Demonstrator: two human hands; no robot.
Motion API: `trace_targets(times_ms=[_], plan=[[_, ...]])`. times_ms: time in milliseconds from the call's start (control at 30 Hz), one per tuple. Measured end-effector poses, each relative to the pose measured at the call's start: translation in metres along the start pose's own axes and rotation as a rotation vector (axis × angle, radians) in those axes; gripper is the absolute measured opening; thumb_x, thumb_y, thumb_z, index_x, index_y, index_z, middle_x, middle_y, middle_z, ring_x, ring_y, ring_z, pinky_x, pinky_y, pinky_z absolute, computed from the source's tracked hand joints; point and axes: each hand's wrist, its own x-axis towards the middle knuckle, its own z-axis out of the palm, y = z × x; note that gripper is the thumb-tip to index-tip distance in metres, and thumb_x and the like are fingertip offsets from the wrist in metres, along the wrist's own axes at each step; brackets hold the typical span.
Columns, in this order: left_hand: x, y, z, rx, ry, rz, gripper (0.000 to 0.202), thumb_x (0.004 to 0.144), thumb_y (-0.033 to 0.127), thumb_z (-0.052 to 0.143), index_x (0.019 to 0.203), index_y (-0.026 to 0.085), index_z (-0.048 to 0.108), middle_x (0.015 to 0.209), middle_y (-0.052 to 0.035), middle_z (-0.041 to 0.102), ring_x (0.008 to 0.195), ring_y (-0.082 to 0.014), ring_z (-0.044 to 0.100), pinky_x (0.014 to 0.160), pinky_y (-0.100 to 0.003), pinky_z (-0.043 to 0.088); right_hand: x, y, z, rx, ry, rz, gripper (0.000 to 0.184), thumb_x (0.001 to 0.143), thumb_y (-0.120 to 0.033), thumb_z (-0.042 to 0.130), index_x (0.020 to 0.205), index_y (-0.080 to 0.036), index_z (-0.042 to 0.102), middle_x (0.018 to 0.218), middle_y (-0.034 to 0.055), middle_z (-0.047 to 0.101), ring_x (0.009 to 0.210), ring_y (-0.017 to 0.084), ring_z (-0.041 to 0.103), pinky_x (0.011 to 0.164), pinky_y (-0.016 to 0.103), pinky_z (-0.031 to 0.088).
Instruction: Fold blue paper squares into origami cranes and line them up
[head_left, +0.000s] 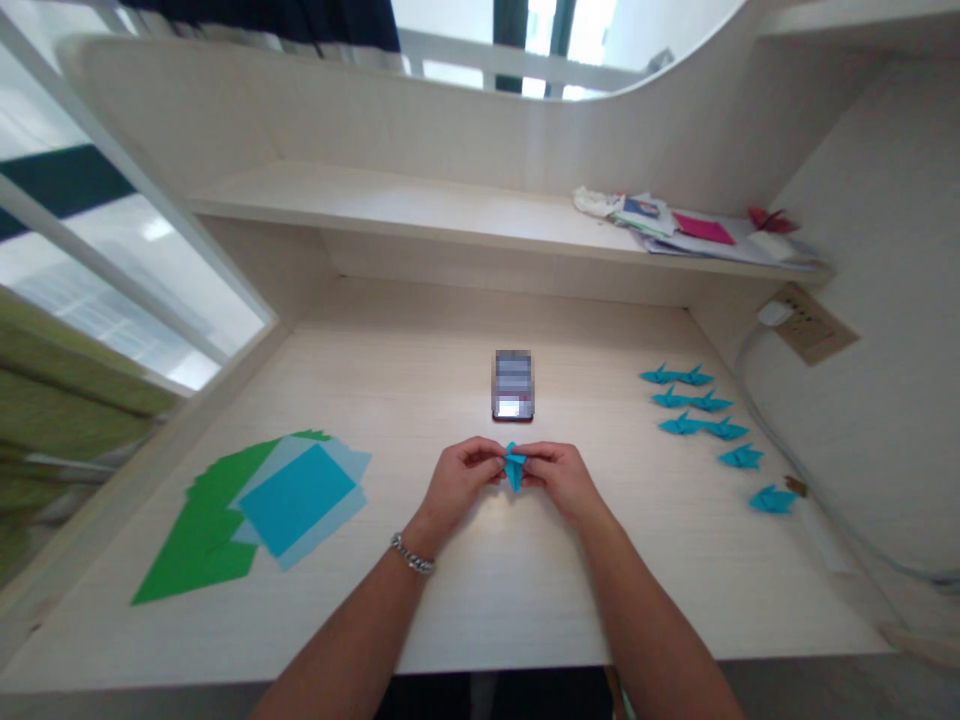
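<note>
Between my two hands is a small piece of folded blue origami paper [514, 470], narrowing to a point toward me. My left hand [469, 477], with a chain bracelet at the wrist, pinches its left side. On the right side, the fingers of my right hand [559, 477] pinch it too. Both hands are held close together over the middle of the desk. Just beyond them lies a phone [513, 385], its screen lit and blurred. Several folded blue paper cranes [681, 424] are lined up in rows at the right.
Blue paper sheets [296, 500] lie over a fanned stack of green sheets [195, 530] at the left. A white cable [810, 485] runs from the wall socket [814, 325] down the right side. A shelf [420, 205] crosses the back, with papers [645, 215] on it.
</note>
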Motion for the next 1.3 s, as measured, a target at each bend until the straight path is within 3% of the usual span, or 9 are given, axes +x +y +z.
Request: trace_targets(times_ms=[333,600,800,967,1200,1300], plan=[[-0.002,-0.003,-0.001,-0.076,-0.030,0.002,0.012,0.071,0.020,0.064,0.079,0.012,0.069,0.068,-0.0043,0.068,0.061,-0.0136,0.061,0.063,-0.026,0.051,-0.003,-0.004,0.000,0.099,-0.008,-0.008,0.023,0.063,-0.029,0.071,0.080,-0.014,0.075,0.077,0.0090,0.073,0.069,0.021,0.067,0.066,0.034,0.053],[0.000,-0.006,0.005,-0.128,0.042,-0.046,0.025,0.064,0.026,0.076,0.080,0.014,0.061,0.065,-0.0012,0.065,0.061,-0.0139,0.063,0.062,-0.027,0.053,0.001,0.002,0.002,0.030,0.068,-0.115,0.025,0.058,-0.027,0.077,0.080,-0.016,0.073,0.076,0.0060,0.073,0.065,0.019,0.066,0.067,0.035,0.054],[-0.002,-0.009,0.010,-0.108,-0.061,-0.137,0.028,0.069,0.033,0.073,0.081,0.011,0.060,0.070,-0.0069,0.068,0.061,-0.0158,0.064,0.062,-0.030,0.053,0.006,0.009,0.003,-0.048,0.155,-0.224,0.020,0.063,-0.025,0.074,0.081,-0.016,0.071,0.076,0.0052,0.073,0.069,0.019,0.067,0.071,0.034,0.053],[-0.002,-0.011,0.011,-0.031,-0.098,-0.127,0.030,0.069,0.035,0.072,0.081,0.010,0.062,0.070,-0.0096,0.069,0.059,-0.0165,0.065,0.060,-0.029,0.053,0.006,0.010,0.007,-0.068,0.213,-0.253,0.018,0.064,-0.025,0.073,0.078,-0.016,0.069,0.073,0.0042,0.072,0.067,0.017,0.066,0.068,0.031,0.052],[-0.002,-0.013,0.010,0.036,-0.117,-0.114,0.028,0.069,0.036,0.072,0.074,0.011,0.060,0.061,-0.0064,0.067,0.050,-0.0141,0.060,0.052,-0.026,0.049,0.005,0.008,0.005,-0.001,0.165,-0.204,0.038,0.057,-0.026,0.079,0.086,-0.019,0.055,0.068,0.0007,0.070,0.061,0.016,0.065,0.061,0.029,0.050],[-0.004,-0.010,0.012,0.046,-0.117,-0.107,0.028,0.070,0.038,0.070,0.075,0.012,0.060,0.061,-0.0054,0.066,0.050,-0.0139,0.060,0.052,-0.026,0.048,0.006,0.010,0.004,-0.049,0.198,-0.219,0.038,0.058,-0.027,0.079,0.085,-0.019,0.053,0.066,0.0003,0.069,0.058,0.015,0.063,0.058,0.026,0.047]])
